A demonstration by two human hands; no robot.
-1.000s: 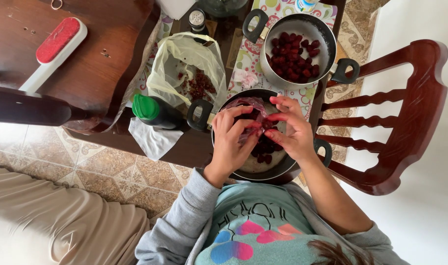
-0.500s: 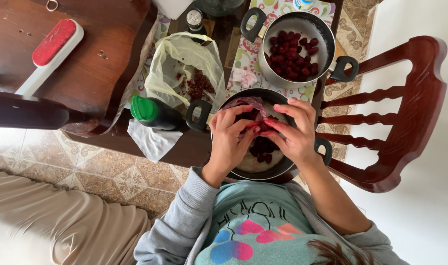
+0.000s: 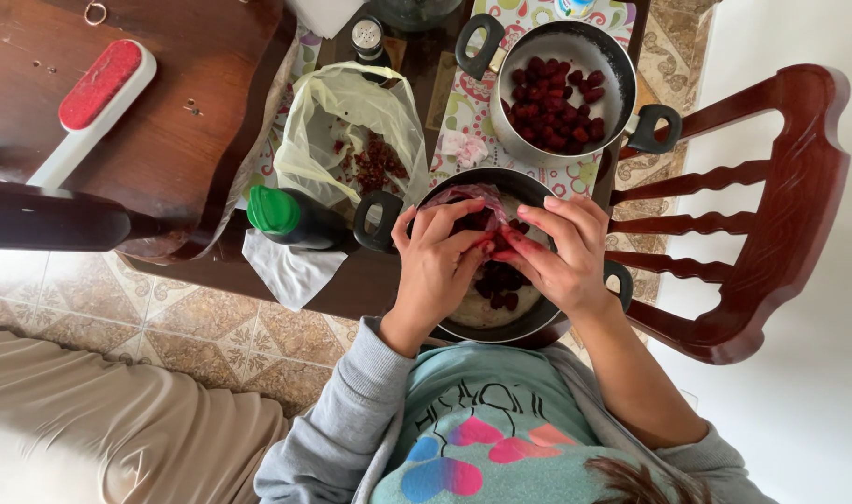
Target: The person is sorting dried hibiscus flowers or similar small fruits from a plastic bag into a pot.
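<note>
Head view, looking straight down: dark wooden table [image 3: 192, 121] fills the left and centre, w/ a red-brown wooden chair [image 3: 762, 215] at right over pale floor and a patterned tile floor [image 3: 164, 327] at near left. A person's grey sleeve [image 3: 351, 420] and teal printed top sit at the near edge. On the far side of the table, a steel pot [image 3: 561, 51] w/ black handles holds dark red berries [image 3: 552, 103]; left of it lies an open pale-yellow plastic bag [image 3: 351, 121] w/ red scraps inside. Near centre, a dark pan [image 3: 486, 322] (two black handles, pale bottom) holds more berries. Left hand [image 3: 435, 271] and right hand [image 3: 566, 252] meet just above that pan, fingers curled in and pinching a small berry [image 3: 500, 245] between the fingertips, w/ a thin pinkish plastic wrap [image 3: 472, 198] bunched behind them; which hand carries the grip, can't tell. Left of the pan lies a dark bottle w/ green cap [image 3: 274, 210] on a white napkin [image 3: 290, 266]. Far left: a white-handled brush w/ red pad [image 3: 99, 93]. Smallest bits: a shaker [image 3: 366, 37] at the far edge and a crumpled tissue [image 3: 468, 147] between the two pots.
</note>
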